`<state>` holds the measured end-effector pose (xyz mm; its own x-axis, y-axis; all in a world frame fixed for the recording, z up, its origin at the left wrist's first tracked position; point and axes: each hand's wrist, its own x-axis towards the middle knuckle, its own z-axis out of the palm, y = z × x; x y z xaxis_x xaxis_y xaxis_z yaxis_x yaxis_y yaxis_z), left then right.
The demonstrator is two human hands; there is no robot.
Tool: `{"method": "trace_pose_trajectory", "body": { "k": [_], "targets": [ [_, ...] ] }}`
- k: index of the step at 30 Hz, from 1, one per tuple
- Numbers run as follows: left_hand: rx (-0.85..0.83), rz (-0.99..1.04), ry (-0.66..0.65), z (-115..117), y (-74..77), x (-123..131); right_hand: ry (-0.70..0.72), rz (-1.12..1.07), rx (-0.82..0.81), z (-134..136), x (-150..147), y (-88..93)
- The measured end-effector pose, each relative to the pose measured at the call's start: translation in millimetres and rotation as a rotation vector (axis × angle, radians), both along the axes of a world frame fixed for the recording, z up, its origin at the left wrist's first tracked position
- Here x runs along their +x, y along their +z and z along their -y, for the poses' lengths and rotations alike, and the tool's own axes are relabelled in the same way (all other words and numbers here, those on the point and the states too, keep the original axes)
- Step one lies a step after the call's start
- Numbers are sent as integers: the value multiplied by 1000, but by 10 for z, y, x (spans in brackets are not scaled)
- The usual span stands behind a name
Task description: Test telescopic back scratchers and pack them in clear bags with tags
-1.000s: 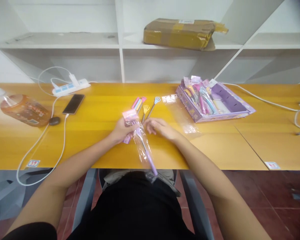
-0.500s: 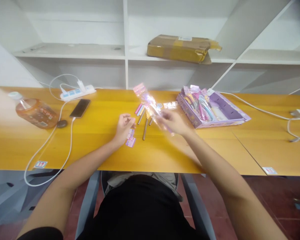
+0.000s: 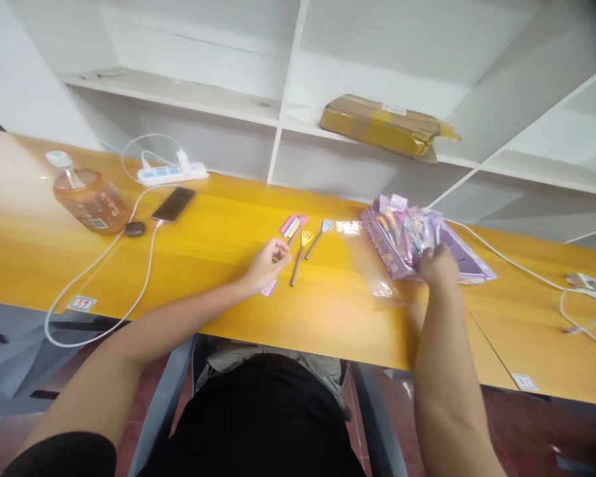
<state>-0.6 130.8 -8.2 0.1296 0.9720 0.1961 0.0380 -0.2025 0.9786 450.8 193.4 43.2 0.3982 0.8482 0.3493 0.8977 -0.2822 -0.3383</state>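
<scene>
Yellow wooden surface: the view has swung right and tilted since a second ago. Nothing on the left end has shifted.

- Brown cardboard parcel sits on the white shelf behind, as before.
- Purple cardboard display box lies well to the right, with a row of cellophane-wrapped packets standing in it.
- Amber plastic bottle, black phone and white power strip are unmoved.

Right hand: half a second ago it was raised over the middle of the surface with a wrapped packet with a pink header. It has since crossed to the box, and its fingers are down among the packets at the near edge. It is blurred. I cannot tell whether it is clamped on a packet or has let go, and the carried packet cannot be told from the others there.

Left hand: it has stayed put and rests on the surface with fingers loosely curled. Nothing is seen in it. The fingertips are just beside the fork handles.

Clear empty wrapper lies flat between the two hands, near the box.

Small items:
- Three bare small forks, yellow-headed, blue-headed and pink-headed, lie side by side in the same order as earlier.
- A pink paper label lies under the left hand's heel.
</scene>
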Motion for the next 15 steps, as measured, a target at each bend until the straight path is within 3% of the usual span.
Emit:
{"method": "trace_pose_trajectory", "body": {
  "k": [5, 10, 15],
  "targets": [
    [129, -207, 87, -140, 29, -124, -2, -7, -4, -1, 149, -196],
    [198, -299, 132, -268, 75, -220, -71, 40, 137, -55, 207, -204],
    [179, -429, 157, -341, 37, -276, -50, -11, 116, -159, 115, -208]
  ]
}}
